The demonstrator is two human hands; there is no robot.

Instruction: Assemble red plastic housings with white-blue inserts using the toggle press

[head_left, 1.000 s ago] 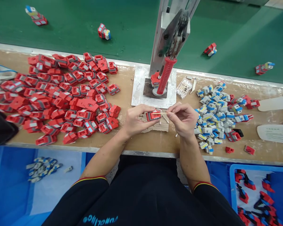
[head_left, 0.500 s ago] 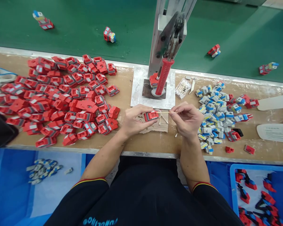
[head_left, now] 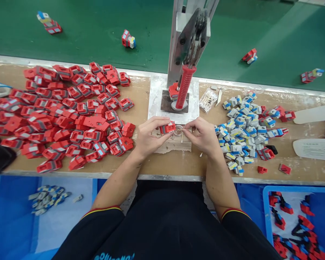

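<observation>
In the middle of the brown bench (head_left: 168, 162), just in front of the person, the left hand (head_left: 148, 137) holds one small red block (head_left: 167, 128) between thumb and fingers, shut snugly around it. The block sits above a little wooden board (head_left: 176, 144), close to the silver plate (head_left: 157, 101) of the press. The right hand (head_left: 203, 136) is pinched shut on a thin stick (head_left: 186, 129), and the stick's tip reaches toward a tiny clear dish (head_left: 178, 130) right beside the block. The red block looks like hard plastic, so it is likely light and stiff and will not bend. Its smooth sides could be a bit slippery, so holding it by its two flat sides, as the left hand does, seems the safest way. It has grey parts on top that may be small and easy to knock, so fingers should stay off them. The thin stick looks light and easy to snap, so a soft pinch near its back end is best. At nine o'clock from the hands lies a big heap of red blocks (head_left: 67, 112). At three o'clock lies a heap of small white and blue pieces (head_left: 243, 130). At twelve o'clock stands the press with its red handle (head_left: 184, 86), and past it runs a green belt (head_left: 97, 29) with a few toy pieces on it. Blue bins (head_left: 13, 216) sit low at seven and five o'clock.
</observation>
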